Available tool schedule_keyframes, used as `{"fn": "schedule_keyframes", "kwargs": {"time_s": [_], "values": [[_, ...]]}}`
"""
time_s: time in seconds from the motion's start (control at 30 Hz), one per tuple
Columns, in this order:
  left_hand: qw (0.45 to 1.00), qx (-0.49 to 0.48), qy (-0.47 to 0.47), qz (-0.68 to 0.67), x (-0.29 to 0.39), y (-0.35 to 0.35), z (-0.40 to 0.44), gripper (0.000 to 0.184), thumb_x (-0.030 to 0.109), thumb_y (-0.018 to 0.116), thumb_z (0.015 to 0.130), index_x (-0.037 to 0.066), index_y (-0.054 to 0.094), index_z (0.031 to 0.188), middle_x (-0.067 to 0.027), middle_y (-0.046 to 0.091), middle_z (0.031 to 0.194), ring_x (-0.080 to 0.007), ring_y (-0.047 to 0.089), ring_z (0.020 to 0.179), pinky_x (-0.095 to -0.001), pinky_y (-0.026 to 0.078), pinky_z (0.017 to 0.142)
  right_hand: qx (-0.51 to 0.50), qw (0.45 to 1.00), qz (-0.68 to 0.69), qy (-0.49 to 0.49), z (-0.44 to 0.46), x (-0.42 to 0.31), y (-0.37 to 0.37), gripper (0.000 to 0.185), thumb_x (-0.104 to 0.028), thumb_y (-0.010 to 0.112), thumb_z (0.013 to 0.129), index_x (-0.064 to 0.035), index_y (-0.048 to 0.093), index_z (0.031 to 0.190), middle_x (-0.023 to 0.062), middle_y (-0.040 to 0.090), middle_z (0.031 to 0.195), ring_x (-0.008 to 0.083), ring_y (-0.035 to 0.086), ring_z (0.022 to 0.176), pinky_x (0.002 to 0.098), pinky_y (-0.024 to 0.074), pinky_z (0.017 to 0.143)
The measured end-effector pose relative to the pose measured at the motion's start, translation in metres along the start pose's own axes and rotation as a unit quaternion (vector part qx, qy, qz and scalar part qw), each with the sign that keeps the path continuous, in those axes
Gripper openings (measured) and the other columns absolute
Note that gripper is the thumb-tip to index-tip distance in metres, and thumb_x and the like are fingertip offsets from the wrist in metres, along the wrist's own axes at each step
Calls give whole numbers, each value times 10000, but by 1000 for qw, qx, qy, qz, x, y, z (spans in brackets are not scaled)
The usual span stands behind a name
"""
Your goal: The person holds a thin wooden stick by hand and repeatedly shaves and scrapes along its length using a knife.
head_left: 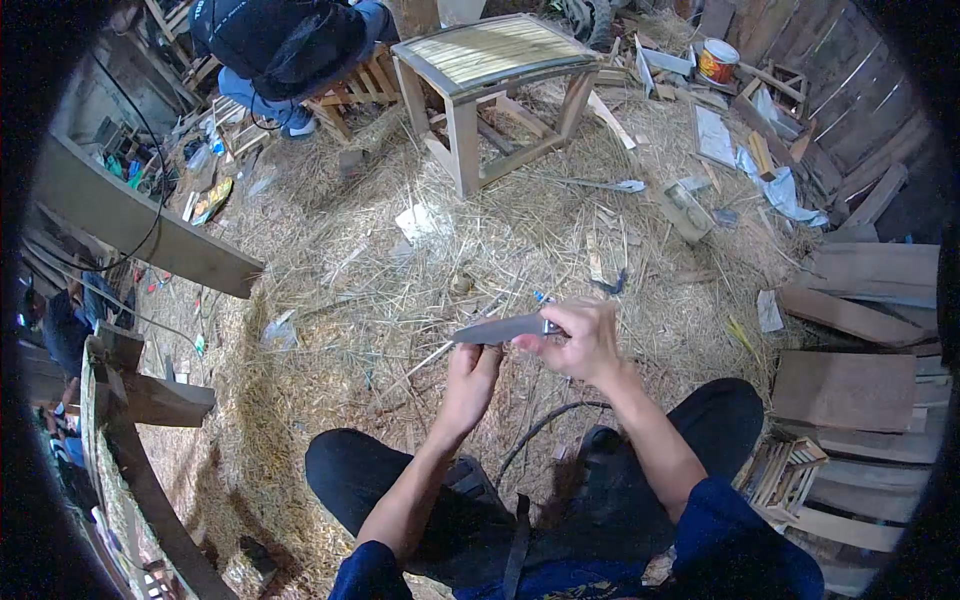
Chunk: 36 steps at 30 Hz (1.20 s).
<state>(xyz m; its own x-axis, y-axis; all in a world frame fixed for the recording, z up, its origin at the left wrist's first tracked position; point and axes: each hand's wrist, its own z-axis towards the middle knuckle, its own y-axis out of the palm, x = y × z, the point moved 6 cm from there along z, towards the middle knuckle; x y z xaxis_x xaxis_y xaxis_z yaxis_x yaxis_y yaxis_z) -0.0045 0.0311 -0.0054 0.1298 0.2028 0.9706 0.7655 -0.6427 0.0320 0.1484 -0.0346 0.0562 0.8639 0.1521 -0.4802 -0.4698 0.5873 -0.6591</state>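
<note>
My right hand [580, 340] is closed around the handle of a knife [500, 329]. Its wide grey blade points left and lies across the fingertips of my left hand [472, 378]. The fingers of my left hand are pinched together, partly hidden behind the blade. A thin pale stick [428, 361] runs slantwise by these fingertips and seems to be held in them. Both hands are in front of my bent knees, above the straw-strewn floor.
A wooden stool [465, 110] with a slatted top stands ahead, beside another person [290, 50]. Wooden beams [150, 220] rise at left. Boards [845, 390] and a small slatted crate [785, 475] lie at right. A paint bucket [717, 62] stands far back.
</note>
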Motion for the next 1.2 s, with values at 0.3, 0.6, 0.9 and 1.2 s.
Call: {"fn": "schedule_keyframes", "kwargs": {"time_s": [0.3, 0.6, 0.9, 1.2], "values": [[998, -15, 51, 35, 13, 4, 2, 181, 222, 472, 1015, 70, 554, 1071, 57, 428, 728, -38, 377, 591, -216, 310, 497, 8, 1000, -16, 5, 4, 14, -4, 477, -562, 761, 730, -108, 645, 643, 37, 536, 511, 197, 543, 462, 340, 397, 472], [999, -13, 38, 2, 16, -8, -21, 190, 233, 456, 1030, 74, 539, 968, 76, 379, 679, -22, 322, 566, -208, 251, 485, 9, 994, -6, 110, -3, 29, -28, 534, -579, 648, 851, -65, 678, 709, 18, 497, 488, 114, 499, 451, 310, 363, 445], [995, -54, 60, 61, 46, 7, -32, 180, 150, 484, 1011, -16, 554, 1017, -32, 516, 807, -113, 471, 780, -268, 413, 729, 19, 934, 104, 342, -5, 86, -27, 528, -634, 655, 815, -114, 725, 757, 0, 546, 504, 110, 524, 451, 316, 366, 424], [993, 7, 44, 108, 27, -4, -9, 215, 137, 509, 1000, -6, 614, 1120, -62, 643, 910, -119, 577, 847, -276, 464, 742, -19, 996, 49, 70, 2, -3, -7, 538, -599, 693, 796, -75, 665, 680, 26, 497, 492, 173, 516, 447, 329, 370, 431]]}}
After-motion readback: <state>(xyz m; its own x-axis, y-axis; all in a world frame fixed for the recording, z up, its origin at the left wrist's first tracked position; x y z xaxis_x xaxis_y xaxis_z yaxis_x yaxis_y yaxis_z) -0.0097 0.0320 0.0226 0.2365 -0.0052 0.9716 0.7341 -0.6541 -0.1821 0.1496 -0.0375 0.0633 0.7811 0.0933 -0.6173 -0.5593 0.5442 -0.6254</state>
